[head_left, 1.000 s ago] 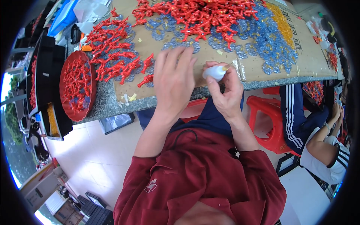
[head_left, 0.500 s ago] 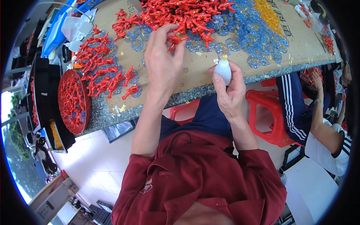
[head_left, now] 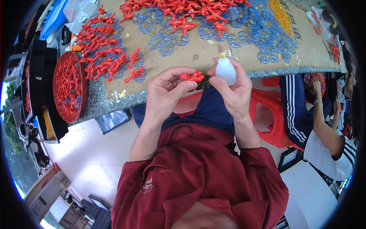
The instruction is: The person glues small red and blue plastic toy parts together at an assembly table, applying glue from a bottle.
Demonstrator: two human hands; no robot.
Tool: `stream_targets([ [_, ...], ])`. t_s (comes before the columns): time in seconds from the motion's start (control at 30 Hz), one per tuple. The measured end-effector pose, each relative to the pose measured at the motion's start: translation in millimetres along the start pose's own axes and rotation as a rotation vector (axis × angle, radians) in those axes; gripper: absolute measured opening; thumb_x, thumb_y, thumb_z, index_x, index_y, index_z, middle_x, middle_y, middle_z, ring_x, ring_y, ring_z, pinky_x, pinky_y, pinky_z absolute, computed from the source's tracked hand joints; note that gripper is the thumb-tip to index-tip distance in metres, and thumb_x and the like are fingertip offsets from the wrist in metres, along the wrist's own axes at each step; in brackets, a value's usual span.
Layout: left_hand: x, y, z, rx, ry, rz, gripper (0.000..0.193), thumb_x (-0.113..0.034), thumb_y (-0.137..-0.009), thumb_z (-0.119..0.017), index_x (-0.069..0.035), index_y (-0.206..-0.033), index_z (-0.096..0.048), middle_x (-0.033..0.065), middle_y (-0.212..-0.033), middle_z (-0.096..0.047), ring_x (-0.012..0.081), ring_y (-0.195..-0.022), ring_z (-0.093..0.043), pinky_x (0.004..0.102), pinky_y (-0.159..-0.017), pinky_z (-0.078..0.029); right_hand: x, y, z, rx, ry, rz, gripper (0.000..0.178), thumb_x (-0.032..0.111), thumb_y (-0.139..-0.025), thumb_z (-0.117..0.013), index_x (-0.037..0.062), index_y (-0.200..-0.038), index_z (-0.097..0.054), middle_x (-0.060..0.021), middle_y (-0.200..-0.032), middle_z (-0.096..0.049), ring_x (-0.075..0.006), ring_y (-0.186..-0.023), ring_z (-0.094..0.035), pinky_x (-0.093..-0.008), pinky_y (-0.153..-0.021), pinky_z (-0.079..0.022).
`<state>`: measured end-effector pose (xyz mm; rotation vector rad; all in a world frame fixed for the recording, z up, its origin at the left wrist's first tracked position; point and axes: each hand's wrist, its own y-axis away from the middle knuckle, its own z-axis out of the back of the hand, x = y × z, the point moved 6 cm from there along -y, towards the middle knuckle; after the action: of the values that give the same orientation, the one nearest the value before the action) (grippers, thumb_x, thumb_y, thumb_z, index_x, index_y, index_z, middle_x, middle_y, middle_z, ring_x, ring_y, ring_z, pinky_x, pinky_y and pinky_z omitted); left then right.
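Observation:
My left hand (head_left: 166, 91) pinches a small red plastic figure (head_left: 192, 76) between thumb and fingers, just off the table's near edge. Close beside it, my right hand (head_left: 235, 86) is wrapped round a white squeeze bottle (head_left: 225, 72) whose yellowish nozzle points toward the far side. The figure and the bottle are apart. Beyond both hands, clear blue flower-shaped discs (head_left: 166, 42) lie on the cardboard, and a heap of red figures (head_left: 187, 9) covers the far middle. At the left, rows of red figures (head_left: 101, 57) rest on more blue discs.
Cardboard (head_left: 152, 63) covers the stone-speckled table (head_left: 97, 107). A red dish (head_left: 68, 87) of figures stands at the left edge. Blue discs (head_left: 272, 42) and yellow pieces (head_left: 281, 15) pile up at the right. A co-worker's arm (head_left: 324, 122) and a red stool (head_left: 267, 129) are at the right.
My left hand has drawn back from the heap toward me with a red figure in it, coming near the bottle. The right hand keeps hold of the bottle at the table's edge.

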<state>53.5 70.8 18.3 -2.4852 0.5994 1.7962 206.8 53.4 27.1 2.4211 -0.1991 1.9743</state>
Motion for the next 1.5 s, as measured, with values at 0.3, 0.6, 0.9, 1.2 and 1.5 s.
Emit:
stream_targets([
  [0.3, 26.5, 22.8, 11.2, 0.123, 0.649, 0.166, 0.036, -0.015, -0.087, -0.053, 0.001, -0.119, -0.046, 0.0092, -0.091, -0.057, 0.0122, -0.074, -0.053, 0.0219, -0.063, -0.041, 34.5, 22.6, 12.5, 0.009, 0.347, 0.292, 0.034, 0.007, -0.064, -0.075, -0.0033, -0.093, -0.061, -0.0086, -0.079, -0.062, -0.0112, -0.063, -0.053, -0.0222, -0.056, -0.041],
  [0.6, 30.4, 23.6, 11.2, 0.106, 0.744, 0.237, 0.042, -0.020, -0.086, -0.054, 0.000, -0.122, -0.044, 0.0084, -0.091, -0.055, 0.0121, -0.074, -0.051, 0.0228, -0.062, -0.040, 42.3, 21.0, -2.9, 0.080, 0.485, 0.401, 0.032, 0.009, -0.061, -0.077, -0.0034, -0.087, -0.064, -0.0097, -0.067, -0.061, -0.0153, -0.053, -0.051, -0.0249, -0.049, -0.039],
  [0.9, 30.2, 24.2, 10.7, 0.107, 0.680, 0.227, 0.045, -0.019, -0.087, -0.053, 0.000, -0.126, -0.041, 0.0086, -0.093, -0.054, 0.0114, -0.074, -0.050, 0.0229, -0.064, -0.040, 39.7, 22.1, -0.3, 0.075, 0.489, 0.317, 0.031, 0.010, -0.061, -0.077, -0.0033, -0.086, -0.064, -0.0099, -0.067, -0.062, -0.0151, -0.053, -0.052, -0.0249, -0.048, -0.038],
  [1.2, 29.1, 24.0, 8.5, 0.113, 0.635, 0.209, 0.048, -0.017, -0.086, -0.054, 0.001, -0.128, -0.037, 0.0096, -0.095, -0.055, 0.0113, -0.074, -0.047, 0.0232, -0.066, -0.040, 42.4, 21.2, -2.1, 0.092, 0.454, 0.327, 0.030, 0.009, -0.061, -0.076, -0.0031, -0.086, -0.064, -0.0099, -0.068, -0.062, -0.0157, -0.053, -0.052, -0.0253, -0.048, -0.038],
  [1.5, 30.9, 23.6, 10.1, 0.140, 0.662, 0.201, 0.049, -0.017, -0.086, -0.054, 0.001, -0.128, -0.037, 0.0070, -0.090, -0.054, 0.0113, -0.072, -0.045, 0.0234, -0.066, -0.039, 42.9, 21.5, 1.1, 0.084, 0.496, 0.283, 0.029, 0.009, -0.061, -0.076, -0.0031, -0.084, -0.064, -0.0097, -0.067, -0.062, -0.0156, -0.053, -0.053, -0.0252, -0.048, -0.039],
])
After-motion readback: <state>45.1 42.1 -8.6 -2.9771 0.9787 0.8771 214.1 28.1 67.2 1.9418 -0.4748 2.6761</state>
